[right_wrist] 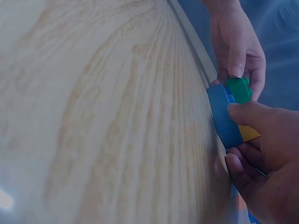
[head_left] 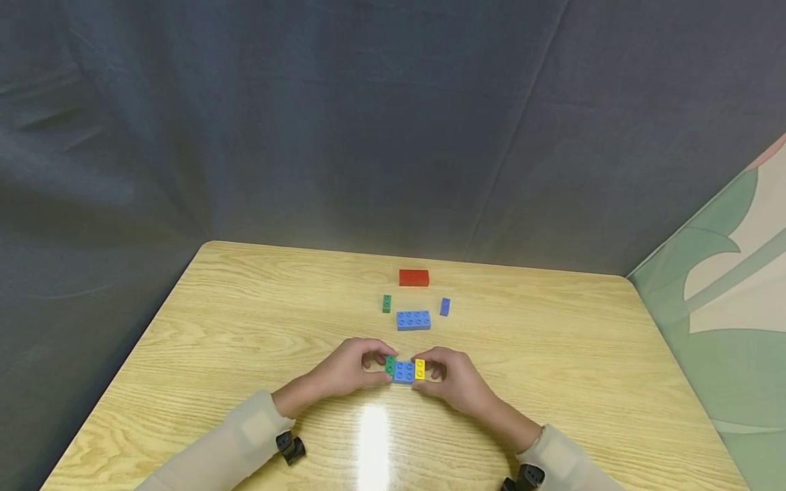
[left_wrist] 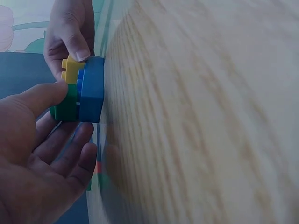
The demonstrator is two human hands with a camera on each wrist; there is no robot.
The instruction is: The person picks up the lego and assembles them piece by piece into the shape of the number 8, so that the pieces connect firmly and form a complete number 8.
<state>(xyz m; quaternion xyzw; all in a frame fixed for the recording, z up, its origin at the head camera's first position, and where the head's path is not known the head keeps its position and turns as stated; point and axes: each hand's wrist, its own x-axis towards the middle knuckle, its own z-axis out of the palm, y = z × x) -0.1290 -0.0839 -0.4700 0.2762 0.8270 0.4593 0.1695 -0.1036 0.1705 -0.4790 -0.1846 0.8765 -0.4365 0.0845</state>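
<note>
Both hands are working low over the wood-grain counter (head_left: 552, 341), approx. centered near the front, and both are grasping one small toy-brick build. L hand (head_left: 351, 368) is pinching the green 2-stud brick (head_left: 389, 365) at the build's L end, thumb on the near side, fingertip on the far side. R hand (head_left: 459, 383) is gripping the R end at the yellow 2-stud brick (head_left: 420, 369), thumb near & finger far, its thumb also touching the base in the R wrist view. Base is the blue brick (head_left: 404, 372), lying under both & showing four studs btwn them; can't tell if green is sitting fully flush. Other fingers of L hand are curving loosely below the build in the L wrist view. Farther back, just beyond the hands, a blue 2x4 brick (head_left: 413, 320) is lying studs up, w/ a small green brick (head_left: 386, 304) standing off to its L & a small blue brick (head_left: 445, 307) to its R, both a bit farther back. A red brick (head_left: 414, 277) is resting behind those, nr the back edge. Light sleeves (head_left: 239, 436) are covering the forearms, w/ a blk device (head_left: 290, 447) sitting at the L cuff. Dark curtain (head_left: 368, 136) is hanging behind; patterned panel (head_left: 731, 354) is standing at R.
</note>
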